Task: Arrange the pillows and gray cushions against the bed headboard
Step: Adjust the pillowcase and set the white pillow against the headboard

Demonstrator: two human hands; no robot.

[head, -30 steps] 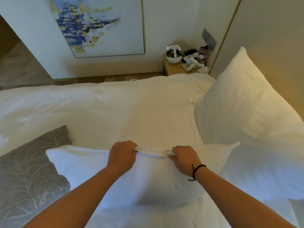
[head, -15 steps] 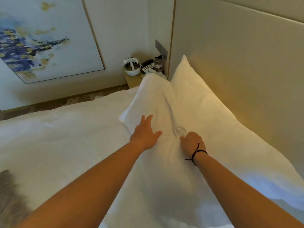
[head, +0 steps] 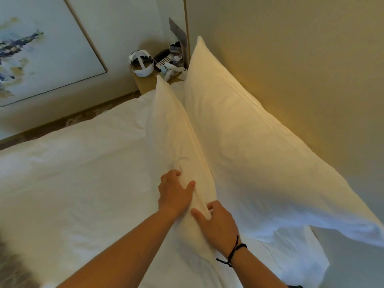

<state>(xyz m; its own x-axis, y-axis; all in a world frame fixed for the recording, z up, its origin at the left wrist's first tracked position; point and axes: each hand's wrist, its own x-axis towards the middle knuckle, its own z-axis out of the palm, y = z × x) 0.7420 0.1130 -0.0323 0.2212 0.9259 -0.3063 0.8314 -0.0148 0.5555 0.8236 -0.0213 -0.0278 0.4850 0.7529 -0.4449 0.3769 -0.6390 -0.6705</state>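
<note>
A large white pillow (head: pixel 245 129) leans against the beige padded headboard (head: pixel 301 69). In front of it a second white pillow (head: pixel 174 129) stands on its long edge, tilted toward the first. My left hand (head: pixel 173 193) presses on that front pillow's near face, fingers curled into the fabric. My right hand (head: pixel 216 224) pinches the same pillow's near edge from the right side. A sliver of a gray patterned cushion (head: pixel 12 267) shows at the bottom left corner, on the white duvet (head: pixel 79 167).
A wooden bedside table (head: pixel 145 83) beyond the pillows holds a white headset (head: pixel 141 63), a phone and small items. A framed painting (head: pixel 37 46) hangs on the left wall. A strip of floor (head: pixel 62 123) runs between bed and wall.
The front pillow was lifted from flat on the duvet, swung toward the headboard and stood against the back pillow. My left hand went from spread fingers to gripping it; my view turned right.
</note>
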